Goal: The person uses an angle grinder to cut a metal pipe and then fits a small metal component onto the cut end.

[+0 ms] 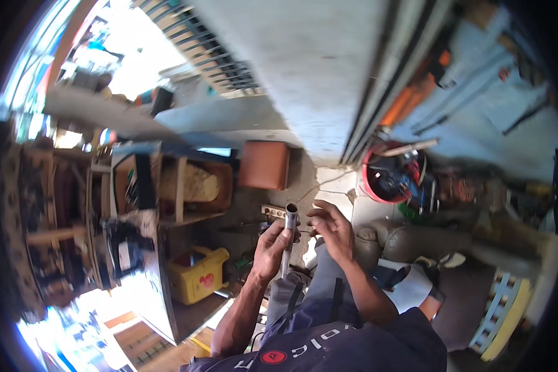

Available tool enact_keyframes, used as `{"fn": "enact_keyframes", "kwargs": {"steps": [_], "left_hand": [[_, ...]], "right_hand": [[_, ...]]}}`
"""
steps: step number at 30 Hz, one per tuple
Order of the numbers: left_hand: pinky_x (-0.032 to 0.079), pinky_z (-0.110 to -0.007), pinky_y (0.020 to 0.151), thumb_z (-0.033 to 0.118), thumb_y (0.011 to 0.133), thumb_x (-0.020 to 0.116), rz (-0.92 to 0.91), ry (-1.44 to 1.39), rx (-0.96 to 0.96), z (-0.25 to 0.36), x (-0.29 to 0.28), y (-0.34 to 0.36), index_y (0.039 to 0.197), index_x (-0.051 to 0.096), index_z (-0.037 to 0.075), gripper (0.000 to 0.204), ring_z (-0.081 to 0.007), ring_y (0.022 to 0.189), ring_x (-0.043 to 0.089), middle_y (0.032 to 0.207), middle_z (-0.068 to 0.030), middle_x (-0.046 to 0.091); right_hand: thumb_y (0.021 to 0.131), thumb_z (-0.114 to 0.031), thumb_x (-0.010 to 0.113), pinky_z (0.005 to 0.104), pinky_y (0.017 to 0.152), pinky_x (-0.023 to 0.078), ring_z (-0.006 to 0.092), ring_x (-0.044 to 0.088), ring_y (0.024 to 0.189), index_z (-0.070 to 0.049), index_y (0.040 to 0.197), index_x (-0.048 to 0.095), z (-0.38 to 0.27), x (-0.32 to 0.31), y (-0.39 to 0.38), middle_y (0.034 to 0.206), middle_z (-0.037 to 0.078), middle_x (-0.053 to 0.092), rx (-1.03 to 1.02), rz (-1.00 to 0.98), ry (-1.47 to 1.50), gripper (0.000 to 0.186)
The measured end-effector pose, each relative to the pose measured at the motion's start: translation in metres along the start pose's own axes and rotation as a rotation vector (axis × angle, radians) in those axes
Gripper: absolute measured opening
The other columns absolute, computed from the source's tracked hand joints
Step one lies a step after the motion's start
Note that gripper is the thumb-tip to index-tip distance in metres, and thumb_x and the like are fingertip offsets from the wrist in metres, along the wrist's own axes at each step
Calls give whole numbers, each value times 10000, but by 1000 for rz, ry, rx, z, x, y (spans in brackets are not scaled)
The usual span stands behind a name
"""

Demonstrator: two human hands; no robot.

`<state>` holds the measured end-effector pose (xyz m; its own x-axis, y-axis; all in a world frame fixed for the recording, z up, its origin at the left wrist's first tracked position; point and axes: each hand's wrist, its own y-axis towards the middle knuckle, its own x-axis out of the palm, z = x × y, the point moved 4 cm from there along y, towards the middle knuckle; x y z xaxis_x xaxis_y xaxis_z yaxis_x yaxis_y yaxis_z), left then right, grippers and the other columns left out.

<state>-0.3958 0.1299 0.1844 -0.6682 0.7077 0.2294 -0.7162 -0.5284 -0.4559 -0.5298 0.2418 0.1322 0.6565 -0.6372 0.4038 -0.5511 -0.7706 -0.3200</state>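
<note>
Gripping a metal tube below frame centre, left hand was clamped; right hand hovered beside, half-open.

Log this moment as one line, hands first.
left hand: closed around metal tube; right hand: beside tube, apart, fingers bent; yellow bin: left

Left hand is covering the middle of the metal tube; bore is showing dark, depth unreadable. Right hand is hiding its own palm. Tube is blocking one end of the power strip. Contents of the red bucket are jumbling together, too small to identify. Lower edge is cutting off the dark shirt. Glare is washing out the upper left.
</note>
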Motion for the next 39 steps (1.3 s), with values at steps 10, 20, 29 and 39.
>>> {"fn": "enact_keyframes", "kwargs": {"steps": [10,20,29,39], "left_hand": [[447,-348,815,668,1047,478,323,-974,260,6,-175,-172,1001,643,112,581,-194,837,559,897,-28,597],[441,-362,806,792,967,487,545,-1273,543,-68,-300,-347,837,622,90,727,-203,815,539,813,-36,558],[505,-424,798,830,960,434,788,-1625,613,-193,-323,-441,908,607,117,736,-218,808,593,817,-37,572],[543,-400,759,832,979,369,1459,-1578,578,-320,-333,-499,908,554,129,730,-191,775,599,779,-29,553]], "right_hand": [[957,-210,656,374,594,547,174,690,674,-55,1008,727,300,-119,-80,796,78,730,477,-287,-1348,177],[952,-125,694,330,748,608,215,743,883,8,1257,688,284,-41,-143,1008,130,751,624,-240,-1201,333],[1037,-117,572,268,630,588,139,695,755,36,1331,613,302,130,-145,982,116,722,640,-685,-1428,334],[1022,-144,575,258,620,558,125,670,742,10,1294,660,418,84,-147,903,71,717,795,-963,-1661,324]]}}
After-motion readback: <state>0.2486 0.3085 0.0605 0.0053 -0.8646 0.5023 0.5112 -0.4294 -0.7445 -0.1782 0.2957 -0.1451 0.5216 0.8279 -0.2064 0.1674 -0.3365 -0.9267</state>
